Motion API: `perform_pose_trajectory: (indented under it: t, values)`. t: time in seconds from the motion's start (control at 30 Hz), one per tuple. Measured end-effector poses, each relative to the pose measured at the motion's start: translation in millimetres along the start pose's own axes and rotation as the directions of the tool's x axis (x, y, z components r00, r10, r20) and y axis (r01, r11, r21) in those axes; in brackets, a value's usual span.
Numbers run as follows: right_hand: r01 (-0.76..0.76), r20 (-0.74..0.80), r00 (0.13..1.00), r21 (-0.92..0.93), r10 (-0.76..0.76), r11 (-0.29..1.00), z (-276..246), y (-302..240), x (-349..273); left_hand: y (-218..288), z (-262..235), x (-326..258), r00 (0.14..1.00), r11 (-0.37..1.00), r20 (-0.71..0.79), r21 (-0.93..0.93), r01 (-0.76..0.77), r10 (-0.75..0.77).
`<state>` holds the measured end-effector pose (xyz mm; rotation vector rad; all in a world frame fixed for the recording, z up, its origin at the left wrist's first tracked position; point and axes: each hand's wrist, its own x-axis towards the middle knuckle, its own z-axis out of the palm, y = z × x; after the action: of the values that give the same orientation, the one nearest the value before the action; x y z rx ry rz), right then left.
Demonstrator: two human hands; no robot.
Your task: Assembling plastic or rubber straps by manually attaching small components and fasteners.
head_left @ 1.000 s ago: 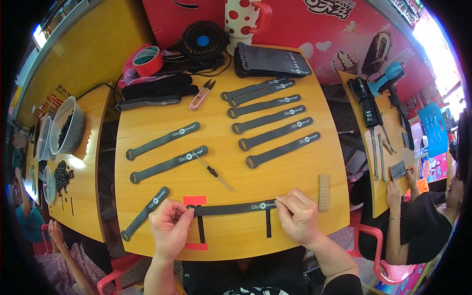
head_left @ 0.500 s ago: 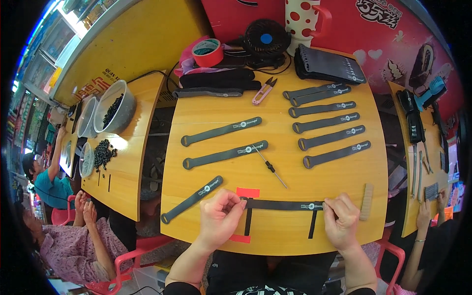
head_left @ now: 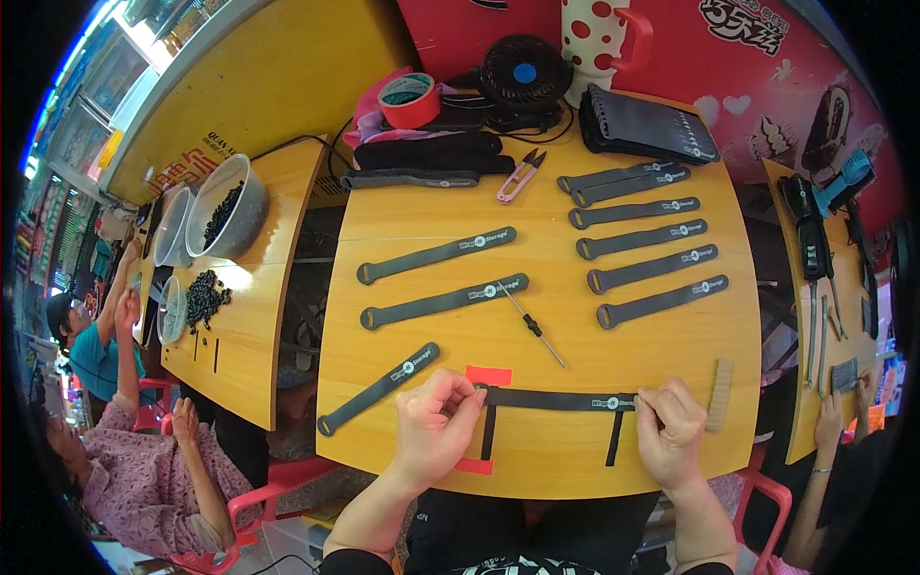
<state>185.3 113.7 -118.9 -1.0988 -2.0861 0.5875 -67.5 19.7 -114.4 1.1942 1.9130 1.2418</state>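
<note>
A dark grey hook-and-loop strap with pale print near one end is stretched sideways over the near part of the yellow table. My left hand pinches its left end, and my right hand pinches the right end. Beneath it, two thin black strips run toward me on the tabletop. Red tape pieces lie by the left strip. A similar strap rests slantwise beside my left hand. Just right of my right hand lies a small tan ridged block.
Two more straps lie mid-left, several at right. A thin pointed tool touches one. Pink snips, a tape roll, a fan and a black stack stand farther back. People work at side tables.
Both my hands keep the strap stretched in nearly the same place. At the left table, a person in a patterned top has parted their hands and stretched one arm forward. The view has shifted slightly.
</note>
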Motion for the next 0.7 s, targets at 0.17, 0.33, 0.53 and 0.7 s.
perform_pose_trajectory:
  t: [0.17, 0.33, 0.53, 0.7]
  values:
    - [-0.028, 0.016, 0.999, -0.002, 0.028, 1.000, -0.6, 0.0, -1.0, 0.1, 1.7, 0.3, 1.000, 1.000, -0.011, 0.002, 0.007, -0.007]
    - [-0.015, 0.009, 1.000, -0.005, 0.015, 1.000, -0.2, -0.2, -0.6, 0.2, 1.8, 0.7, 1.000, 1.000, -0.015, 0.006, -0.014, 0.014]
    - [-0.006, 0.010, 1.000, -0.017, 0.006, 1.000, 0.2, 0.1, -0.7, -0.5, 3.2, 1.1, 0.998, 0.998, -0.030, 0.035, -0.046, 0.047]
    - [-0.021, 0.012, 1.000, -0.018, 0.021, 1.000, 0.7, -0.5, -1.1, -0.2, 3.1, 0.9, 0.999, 0.999, -0.032, 0.033, -0.040, 0.041]
